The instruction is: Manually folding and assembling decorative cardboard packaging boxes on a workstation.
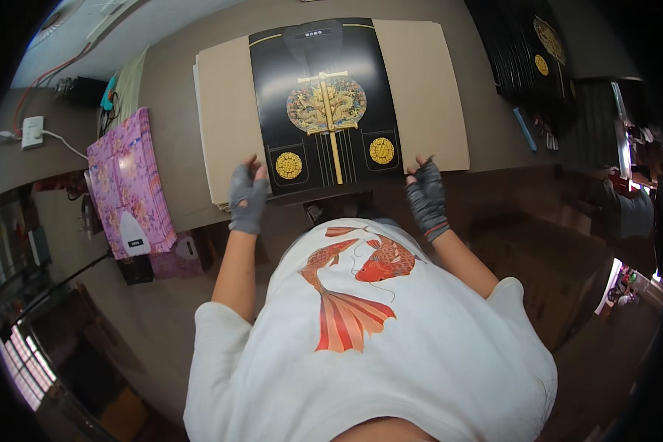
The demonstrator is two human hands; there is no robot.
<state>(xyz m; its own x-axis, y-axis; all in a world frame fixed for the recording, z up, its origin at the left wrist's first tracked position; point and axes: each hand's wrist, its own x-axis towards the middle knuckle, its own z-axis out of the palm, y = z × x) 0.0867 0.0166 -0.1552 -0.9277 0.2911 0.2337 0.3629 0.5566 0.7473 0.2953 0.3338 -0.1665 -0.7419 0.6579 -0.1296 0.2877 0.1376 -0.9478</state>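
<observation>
A black printed sheet [272,81] with gold medallions and an ornate round crest lies across a wider stack of tan cardboard [435,96] on the table in front of me. My left hand [248,195], in a grey fingerless glove, is at the near edge, by the sheet's left corner. Its fingers are loosely bent and apart, with nothing visible in them. Gloved the same way, my right hand [427,197] is by the near right corner. Its thumb and fingers are slightly curled, and no held thing shows.
Pink-purple flowered folded sheets [129,184] lie in a pile on the left, beside a white power strip [32,132] with cables. More black-and-gold printed pieces [519,48] are stacked at the far right. A blue tool-like strip [524,129] lies near them on the table [486,140].
</observation>
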